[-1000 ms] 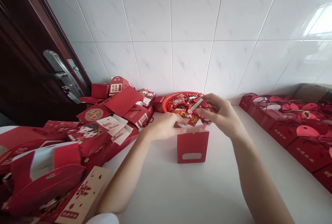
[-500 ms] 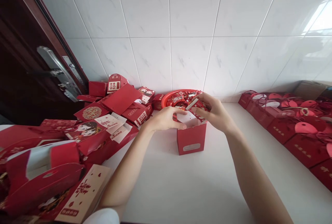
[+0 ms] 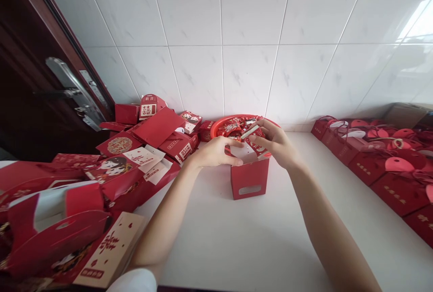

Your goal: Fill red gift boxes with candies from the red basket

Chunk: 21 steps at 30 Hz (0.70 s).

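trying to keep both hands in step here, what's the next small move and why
Perhaps lower the printed red piece while the left hand steadies the box: the right hand holds that piece up by the box's open top, and the left hand is at its left side.

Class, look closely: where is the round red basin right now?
In the head view, the red basin is slightly right of centre, close to the tiled wall, behind the upright open red box.
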{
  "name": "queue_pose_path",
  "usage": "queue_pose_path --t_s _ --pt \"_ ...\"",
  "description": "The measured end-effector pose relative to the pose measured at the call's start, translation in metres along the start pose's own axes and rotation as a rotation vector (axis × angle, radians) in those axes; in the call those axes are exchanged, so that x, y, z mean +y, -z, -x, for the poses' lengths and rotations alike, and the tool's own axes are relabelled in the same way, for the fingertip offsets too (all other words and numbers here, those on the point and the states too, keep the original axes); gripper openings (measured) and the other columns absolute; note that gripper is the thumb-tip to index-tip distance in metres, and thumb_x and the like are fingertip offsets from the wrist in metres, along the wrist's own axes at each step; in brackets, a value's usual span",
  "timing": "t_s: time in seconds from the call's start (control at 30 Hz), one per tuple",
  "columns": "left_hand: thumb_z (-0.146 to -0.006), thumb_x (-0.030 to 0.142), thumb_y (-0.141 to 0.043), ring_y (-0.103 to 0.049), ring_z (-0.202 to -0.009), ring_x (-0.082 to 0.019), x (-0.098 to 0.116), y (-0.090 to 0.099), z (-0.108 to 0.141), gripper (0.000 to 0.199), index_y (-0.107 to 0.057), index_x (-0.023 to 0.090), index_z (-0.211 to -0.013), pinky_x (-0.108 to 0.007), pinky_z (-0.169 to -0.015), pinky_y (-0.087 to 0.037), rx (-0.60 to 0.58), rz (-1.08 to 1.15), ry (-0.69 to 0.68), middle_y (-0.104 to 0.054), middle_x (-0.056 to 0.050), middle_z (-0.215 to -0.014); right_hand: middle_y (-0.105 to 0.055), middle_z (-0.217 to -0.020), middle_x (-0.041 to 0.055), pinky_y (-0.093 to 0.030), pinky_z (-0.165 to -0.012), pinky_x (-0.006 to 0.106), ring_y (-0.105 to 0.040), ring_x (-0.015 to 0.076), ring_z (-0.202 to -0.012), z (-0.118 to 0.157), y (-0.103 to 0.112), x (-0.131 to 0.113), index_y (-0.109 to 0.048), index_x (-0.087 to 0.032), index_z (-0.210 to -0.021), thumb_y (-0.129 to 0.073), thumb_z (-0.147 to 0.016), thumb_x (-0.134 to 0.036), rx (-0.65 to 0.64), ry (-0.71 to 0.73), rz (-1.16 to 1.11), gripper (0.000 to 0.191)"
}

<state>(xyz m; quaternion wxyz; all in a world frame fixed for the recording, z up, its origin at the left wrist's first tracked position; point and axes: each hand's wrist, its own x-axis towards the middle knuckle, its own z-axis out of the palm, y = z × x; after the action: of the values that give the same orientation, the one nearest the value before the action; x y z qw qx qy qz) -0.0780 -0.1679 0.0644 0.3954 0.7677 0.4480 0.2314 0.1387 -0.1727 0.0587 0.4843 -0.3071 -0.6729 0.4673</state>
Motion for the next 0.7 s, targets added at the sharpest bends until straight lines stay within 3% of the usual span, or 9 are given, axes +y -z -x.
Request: queue_pose_path --t_s 0.23,0.47,0.7 --pt "-0.065 0.037 -0.088 -0.071 -0.1 -0.027 -0.002 -0.001 -0.002 0.064 -0.072 0.021 -0.124 -0.041 -0.098 -0.052 0.023 -0.008 -0.026 -0.069 -0.01 -0.132 -0.069 -0.094 0.0037 -0.054 -0.068 0.034 -0.066 0.0206 -0.08 -0.003 0.002 0.003 -0.06 -0.024 -0.095 -0.082 -0.075 -0.047 0.05 0.037 0.003 0.038" --pt "-0.065 0.033 -0.087 -0.067 -0.114 -0.032 -0.005 -0.001 -0.006 0.057 -0.075 0.02 -0.12 -0.044 -0.102 -0.052 -0.002 0.033 -0.112 -0.071 -0.009 -0.128 -0.061 -0.079 -0.0003 -0.043 -0.063 0.03 -0.054 0.0163 -0.071 -0.007 0.001 0.01 -0.062 -0.021 -0.086 -0.079 -0.075 -0.036 -0.011 0.123 0.386 0.025" --pt "-0.068 0.032 -0.086 -0.067 -0.115 -0.03 -0.01 0.0 -0.008 0.054 -0.075 0.02 -0.119 -0.043 -0.105 -0.05 -0.047 0.071 -0.137 -0.073 -0.007 -0.126 -0.065 -0.079 0.001 -0.04 -0.06 0.028 -0.056 0.0167 -0.07 -0.007 -0.002 0.013 -0.062 -0.021 -0.082 -0.075 -0.076 -0.036 -0.1 0.043 0.549 0.02"
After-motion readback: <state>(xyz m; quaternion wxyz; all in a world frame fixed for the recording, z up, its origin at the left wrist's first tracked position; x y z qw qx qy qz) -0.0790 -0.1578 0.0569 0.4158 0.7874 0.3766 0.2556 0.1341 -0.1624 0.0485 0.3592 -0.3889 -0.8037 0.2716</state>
